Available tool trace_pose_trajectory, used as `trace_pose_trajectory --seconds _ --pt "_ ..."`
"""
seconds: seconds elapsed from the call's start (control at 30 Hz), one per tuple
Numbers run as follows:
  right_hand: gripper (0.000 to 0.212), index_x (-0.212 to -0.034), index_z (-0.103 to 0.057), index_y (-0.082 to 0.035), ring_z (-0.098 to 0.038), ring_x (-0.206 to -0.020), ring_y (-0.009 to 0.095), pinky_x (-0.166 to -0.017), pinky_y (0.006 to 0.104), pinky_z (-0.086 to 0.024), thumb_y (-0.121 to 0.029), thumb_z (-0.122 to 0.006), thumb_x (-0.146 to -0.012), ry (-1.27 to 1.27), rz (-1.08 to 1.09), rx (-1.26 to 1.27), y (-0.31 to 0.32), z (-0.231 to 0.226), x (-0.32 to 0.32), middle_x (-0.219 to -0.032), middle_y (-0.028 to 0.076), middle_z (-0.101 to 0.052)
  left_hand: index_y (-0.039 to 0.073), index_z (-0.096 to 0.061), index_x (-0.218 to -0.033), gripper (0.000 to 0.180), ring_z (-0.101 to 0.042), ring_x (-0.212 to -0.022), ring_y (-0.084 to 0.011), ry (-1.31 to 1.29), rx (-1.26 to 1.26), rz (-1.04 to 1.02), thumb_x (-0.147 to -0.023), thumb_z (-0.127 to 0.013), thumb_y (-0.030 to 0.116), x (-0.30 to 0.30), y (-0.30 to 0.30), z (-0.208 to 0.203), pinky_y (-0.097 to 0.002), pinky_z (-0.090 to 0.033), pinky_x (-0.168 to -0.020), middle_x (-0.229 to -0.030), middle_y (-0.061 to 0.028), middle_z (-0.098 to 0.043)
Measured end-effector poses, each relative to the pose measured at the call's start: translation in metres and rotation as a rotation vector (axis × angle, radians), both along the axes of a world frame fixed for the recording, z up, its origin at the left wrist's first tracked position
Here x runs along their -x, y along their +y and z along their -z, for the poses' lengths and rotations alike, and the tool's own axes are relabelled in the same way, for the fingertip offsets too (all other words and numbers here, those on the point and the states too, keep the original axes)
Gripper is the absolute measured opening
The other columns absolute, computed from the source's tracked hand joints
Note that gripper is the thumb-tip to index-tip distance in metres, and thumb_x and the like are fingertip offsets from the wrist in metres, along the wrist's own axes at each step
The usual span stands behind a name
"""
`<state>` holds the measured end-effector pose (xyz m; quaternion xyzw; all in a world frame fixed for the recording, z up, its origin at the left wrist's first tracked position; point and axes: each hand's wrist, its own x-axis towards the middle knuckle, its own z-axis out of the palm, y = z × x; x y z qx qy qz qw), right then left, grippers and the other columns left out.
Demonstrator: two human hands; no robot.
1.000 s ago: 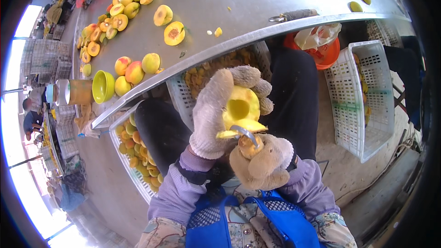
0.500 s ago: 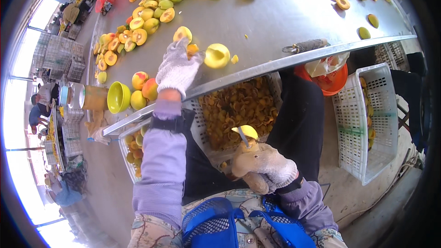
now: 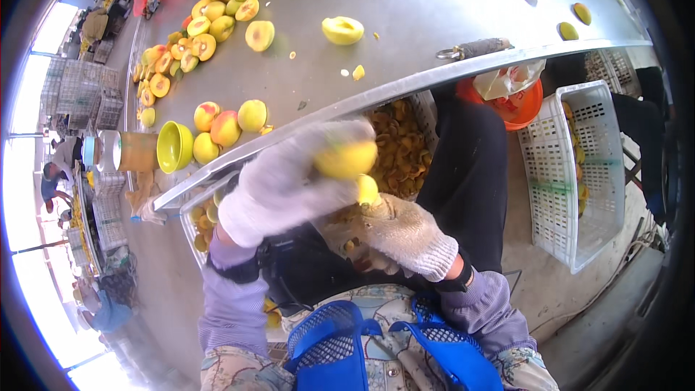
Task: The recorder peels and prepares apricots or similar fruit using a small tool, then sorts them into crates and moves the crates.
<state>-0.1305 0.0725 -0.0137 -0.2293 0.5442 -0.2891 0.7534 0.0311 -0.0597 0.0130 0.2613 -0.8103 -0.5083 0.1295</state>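
Two gloved hands, left (image 3: 286, 182) and right (image 3: 409, 237), are close together, the left gripping yellow fruit (image 3: 349, 160), the right's hold unclear.

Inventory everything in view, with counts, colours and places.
table: one, grey, ahead
fruit halves: many, yellow-orange, across table
whole fruits: four, yellow-red, table's near left
bowl: one, lime, beside them
jar: one, brownish, beside bowl
tool: one, grey, table's near edge
bucket: one, orange, below table's right
bag: one, white, on bucket
crates: several, white, below table
held fruit: one, yellow, left hand
left hand: one, pale grey glove, centre
right hand: one, beige glove, centre
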Motion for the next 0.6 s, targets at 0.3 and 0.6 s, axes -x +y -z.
trace_pose_trajectory --seconds 0.3,0.6 --pt "0.029 -0.1 -0.062 -0.01 -0.066 -0.064 0.018 -0.06 0.0296 -0.051 -0.037 -0.066 -0.089 0.284 -0.041 0.244 0.01 0.018 -0.014 -0.073 0.005 -0.066 0.011 -0.061 -0.126 0.057 -0.057 -0.122 -0.0321 0.358 0.271 -0.356 -0.071 -0.072 -0.002 -0.015 0.03 0.007 -0.037 -0.046 -0.102 -0.134 -0.0161 -0.056" --pt "0.027 -0.105 -0.062 -0.006 -0.065 -0.056 0.015 -0.052 0.0294 -0.052 -0.025 -0.07 -0.088 0.258 -0.01 0.279 0.021 0.011 -0.023 -0.069 0.005 -0.066 0.009 -0.056 -0.131 0.055 -0.056 -0.123 -0.0312 0.116 0.36 -0.527 -0.08 -0.074 0.015 -0.006 0.035 0.03 -0.0381 -0.046 -0.103 -0.134 -0.0145 -0.056"
